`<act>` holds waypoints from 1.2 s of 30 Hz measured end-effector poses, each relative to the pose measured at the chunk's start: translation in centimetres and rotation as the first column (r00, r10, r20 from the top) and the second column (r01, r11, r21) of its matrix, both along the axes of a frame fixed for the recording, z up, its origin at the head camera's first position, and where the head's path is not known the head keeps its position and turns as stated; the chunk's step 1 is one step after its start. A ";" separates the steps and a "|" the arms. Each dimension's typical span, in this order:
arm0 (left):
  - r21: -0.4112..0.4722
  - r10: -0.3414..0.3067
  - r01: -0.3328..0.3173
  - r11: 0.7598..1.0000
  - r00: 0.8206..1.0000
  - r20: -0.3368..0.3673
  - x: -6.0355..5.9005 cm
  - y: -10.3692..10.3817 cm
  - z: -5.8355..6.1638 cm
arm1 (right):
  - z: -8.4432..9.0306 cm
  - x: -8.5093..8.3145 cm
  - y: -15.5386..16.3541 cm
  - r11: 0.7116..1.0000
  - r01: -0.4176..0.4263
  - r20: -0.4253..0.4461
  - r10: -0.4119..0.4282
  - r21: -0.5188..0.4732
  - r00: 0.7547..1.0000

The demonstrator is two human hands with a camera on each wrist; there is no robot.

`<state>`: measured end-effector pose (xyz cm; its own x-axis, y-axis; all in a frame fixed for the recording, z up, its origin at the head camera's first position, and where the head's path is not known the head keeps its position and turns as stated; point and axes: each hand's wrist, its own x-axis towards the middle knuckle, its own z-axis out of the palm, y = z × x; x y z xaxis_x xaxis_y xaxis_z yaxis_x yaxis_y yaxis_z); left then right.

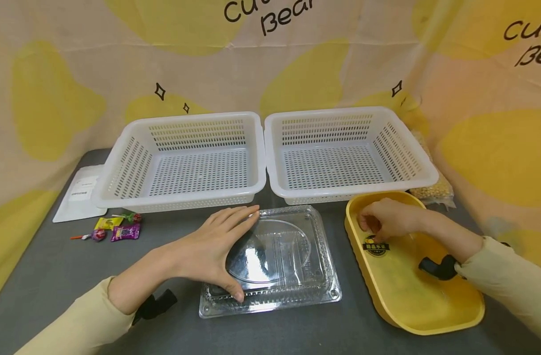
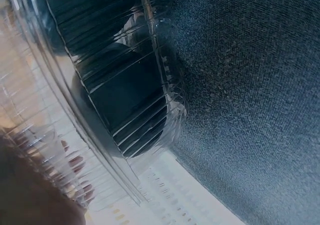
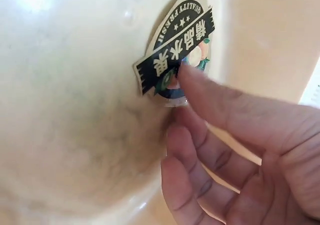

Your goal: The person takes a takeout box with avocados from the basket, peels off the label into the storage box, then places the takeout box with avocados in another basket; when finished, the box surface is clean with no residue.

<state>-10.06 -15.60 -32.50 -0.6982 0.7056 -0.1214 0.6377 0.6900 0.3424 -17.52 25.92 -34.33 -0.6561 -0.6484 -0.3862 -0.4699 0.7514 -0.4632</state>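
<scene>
A clear plastic clamshell box (image 1: 292,251) lies closed on the dark table, and its ribbed side (image 2: 125,100) fills much of the left wrist view. My left hand (image 1: 210,249) rests across the left part of its lid, fingers and thumb spread. Over the yellow basin (image 1: 412,296) at the right, my right hand (image 1: 392,219) pinches a black and gold fruit sticker (image 1: 376,246) between thumb and forefinger. In the right wrist view the thumb lies over the edge of the sticker (image 3: 175,50), its printed face showing, while the other fingers curl below.
Two white slotted baskets (image 1: 181,203) (image 1: 350,189) stand side by side at the back. Several wrapped candies and lollipops (image 1: 126,231) lie left, near a white packet (image 1: 81,192). A bag of pale kernels (image 1: 436,190) sits behind the basin. Printed cloth (image 1: 234,74) hangs behind.
</scene>
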 end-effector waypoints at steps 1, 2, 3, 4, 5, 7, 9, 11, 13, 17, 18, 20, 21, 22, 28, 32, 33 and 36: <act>0.002 0.003 -0.003 1.000 1.000 0.000 0.0 0.0 0.0 | 0.1 0.1 0.0 1.000 0.006 -0.021 -0.005 0.003 1.000; 0.004 0.003 -0.003 1.000 1.000 0.001 0.0 0.0 0.0 | 0.4 0.2 0.0 1.000 0.011 -0.040 -0.011 0.006 0.999; 0.007 0.004 -0.004 1.000 1.000 0.002 0.0 0.0 0.0 | 0.6 0.2 0.0 1.000 0.010 -0.054 -0.010 0.005 0.999; 0.010 0.003 -0.003 1.000 1.000 0.001 0.0 -0.1 0.0 | 1.0 0.3 0.1 1.000 0.009 -0.055 -0.009 0.005 0.998; 0.010 0.004 -0.004 1.000 1.000 0.003 0.0 -0.1 0.0 | 1.4 0.3 0.2 1.000 0.004 -0.047 -0.004 0.002 0.999; 0.020 -0.003 0.003 1.000 1.000 -0.010 0.0 -0.3 0.1 | 2.4 0.3 0.3 1.000 -0.011 0.005 0.011 -0.018 1.000; 0.035 -0.016 0.017 0.999 0.999 -0.041 -0.1 -0.5 0.1 | 3.6 0.3 0.6 0.998 -0.027 0.069 0.031 -0.056 0.997; 0.049 -0.023 0.026 0.998 0.997 -0.078 -0.1 -0.8 0.3 | 4.9 0.2 1.0 0.993 -0.041 0.132 0.056 -0.115 0.990; 0.062 -0.013 0.019 0.998 0.995 -0.100 -0.1 -1.1 0.5 | 6.0 0.0 1.5 0.977 -0.060 0.159 0.093 -0.204 0.983; 0.084 0.041 -0.033 0.996 0.995 -0.088 0.1 -1.9 0.9 | 7.7 -0.9 2.8 0.937 -0.083 0.082 0.117 -0.339 0.990; 0.095 0.058 -0.050 0.994 0.995 -0.083 0.2 -2.2 0.9 | 8.0 -1.2 3.1 0.932 -0.072 0.056 0.099 -0.355 0.994; 0.123 0.090 -0.081 0.989 0.993 -0.073 0.3 -2.7 0.9 | 8.4 -1.9 3.8 0.934 -0.008 0.017 0.016 -0.358 1.000; 0.139 0.107 -0.096 0.986 0.992 -0.068 0.3 -3.0 0.8 | 8.5 -2.3 4.1 0.933 0.032 0.001 -0.034 -0.358 0.999; 0.159 0.122 -0.111 0.981 0.990 -0.064 0.4 -3.2 0.8 | 8.6 -2.6 4.4 0.931 0.076 -0.012 -0.085 -0.356 0.996; 0.283 0.176 -0.157 0.946 0.983 -0.044 0.5 -4.2 0.5 | 8.8 -4.4 6.4 0.879 0.304 -0.082 -0.356 -0.367 0.931; 0.322 0.195 -0.172 0.931 0.980 -0.042 0.6 -4.8 0.2 | 8.6 -5.4 7.7 0.839 0.389 -0.125 -0.463 -0.381 0.878; 0.325 0.201 -0.179 0.929 0.979 -0.036 0.7 -4.9 0.1 | 8.5 -5.6 8.0 0.831 0.401 -0.135 -0.481 -0.385 0.866; 0.323 0.216 -0.203 0.924 0.976 -0.002 0.8 -5.2 -0.2 | 8.1 -6.2 8.8 0.808 0.426 -0.149 -0.519 -0.406 0.842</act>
<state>-9.25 -20.81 -32.68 -0.8339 0.5399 0.1142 0.5069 0.6676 0.5453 -23.73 34.71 -26.20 -0.9565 -0.2913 0.0134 -0.2291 0.7221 -0.6527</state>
